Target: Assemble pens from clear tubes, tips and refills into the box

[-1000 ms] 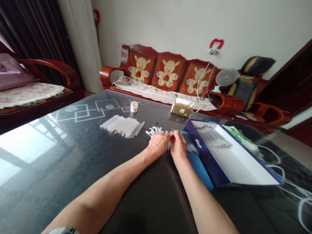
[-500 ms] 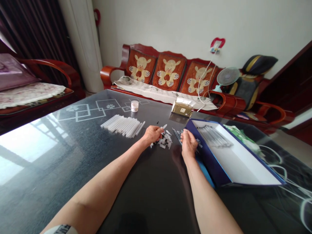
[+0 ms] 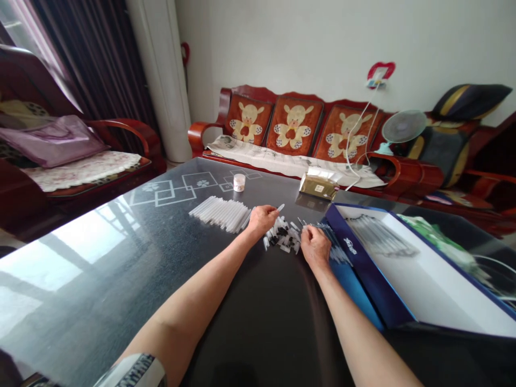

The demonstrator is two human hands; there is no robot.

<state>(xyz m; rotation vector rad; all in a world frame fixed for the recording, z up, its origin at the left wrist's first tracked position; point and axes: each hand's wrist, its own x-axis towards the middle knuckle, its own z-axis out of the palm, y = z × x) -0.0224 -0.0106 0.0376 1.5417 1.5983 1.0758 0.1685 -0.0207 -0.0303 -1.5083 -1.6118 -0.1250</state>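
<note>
My left hand (image 3: 263,220) is closed in a pinch on a pale pen barrel (image 3: 281,207), whose tip sticks out past the fingers. Just under it lies a heap of small white and black pen caps (image 3: 284,236). Across the heap, my right hand (image 3: 316,245) has its fingers pressed together on a thin pen refill (image 3: 300,221), only partly seen. More grey refills (image 3: 337,248) lie beside that hand on the blue box's flap. A row of white pen barrels (image 3: 221,213) rests on the table left of my left hand.
An open blue box (image 3: 358,269) with a white inside holds a layer of grey refills (image 3: 381,235). A small white tub (image 3: 239,183) and a tissue pack (image 3: 319,184) stand farther back on the dark glossy table (image 3: 250,312). Green-and-white plastic (image 3: 439,242) lies behind the box.
The view has turned left, so everything sits farther right. My right hand has come away from the box's side, closer to the heap of caps. My left hand still pinches the barrel.
</note>
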